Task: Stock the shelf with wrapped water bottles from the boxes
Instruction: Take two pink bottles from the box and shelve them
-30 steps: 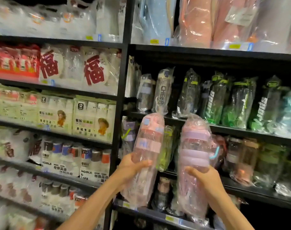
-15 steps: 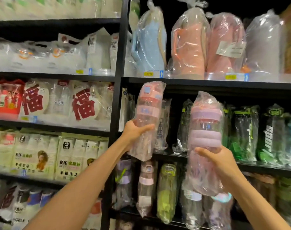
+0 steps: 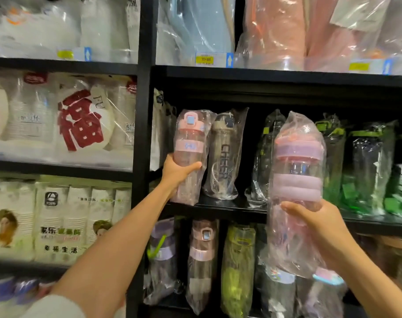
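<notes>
My left hand [image 3: 178,169] grips a pink wrapped water bottle [image 3: 188,143] around its middle, its base at the left end of the black middle shelf [image 3: 218,208], beside a grey wrapped bottle [image 3: 225,154] marked CHEER. My right hand [image 3: 314,221] holds a larger pink and lilac wrapped bottle [image 3: 297,180] upright in front of the same shelf, away from the board. No boxes are in view.
Green and black wrapped bottles [image 3: 367,168] fill the right of that shelf. Below stand several more wrapped bottles [image 3: 202,260]. Above are bagged pink and blue goods [image 3: 275,31] with price tags. A black upright post [image 3: 141,134] divides off paper-cup packs [image 3: 80,120] at left.
My left hand has carried the pink bottle down and in, onto the left end of the middle shelf. The right hand has kept its bottle raised in front of the shelf.
</notes>
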{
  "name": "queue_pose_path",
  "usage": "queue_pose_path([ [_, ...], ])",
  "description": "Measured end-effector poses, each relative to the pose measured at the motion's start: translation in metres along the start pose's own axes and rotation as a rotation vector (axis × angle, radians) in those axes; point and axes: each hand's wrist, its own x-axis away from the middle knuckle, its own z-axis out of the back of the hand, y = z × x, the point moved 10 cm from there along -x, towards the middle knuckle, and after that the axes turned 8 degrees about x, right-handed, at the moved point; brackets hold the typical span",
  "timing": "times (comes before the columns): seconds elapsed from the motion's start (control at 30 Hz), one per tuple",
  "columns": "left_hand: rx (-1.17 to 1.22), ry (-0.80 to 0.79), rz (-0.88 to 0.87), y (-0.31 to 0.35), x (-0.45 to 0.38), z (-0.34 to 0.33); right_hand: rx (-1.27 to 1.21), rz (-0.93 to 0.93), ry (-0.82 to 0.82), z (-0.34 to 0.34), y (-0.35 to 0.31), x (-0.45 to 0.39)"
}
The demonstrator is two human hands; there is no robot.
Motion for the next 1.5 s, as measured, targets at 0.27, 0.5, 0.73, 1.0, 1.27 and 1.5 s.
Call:
queue_pose_path([
  [0.27,-0.051,0.082,-0.001,-0.023,-0.01,-0.001,-0.014,-0.005,0.057,-0.002,0.018,-0.009],
  [0.5,-0.205,0.006,0.016,-0.02,-0.003,-0.003,-0.024,-0.011,0.008,0.002,0.021,-0.011],
  [0.73,-0.433,-0.015,-0.154,0.007,0.033,0.009,-0.065,-0.08,0.032,0.02,0.024,-0.016],
  [1.0,-1.342,-0.506,-1.386,-0.01,0.155,-0.057,-0.026,-0.051,0.045,-0.002,0.014,-0.046],
  [1.27,-1.574,-0.668,-1.329,-0.047,0.135,-0.039,0.02,-0.025,0.177,-0.054,0.006,-0.098],
  [1.5,-1.527,-0.707,-1.381,-0.045,0.136,-0.035,0.152,-0.091,0.288,-0.085,0.028,-0.119],
])
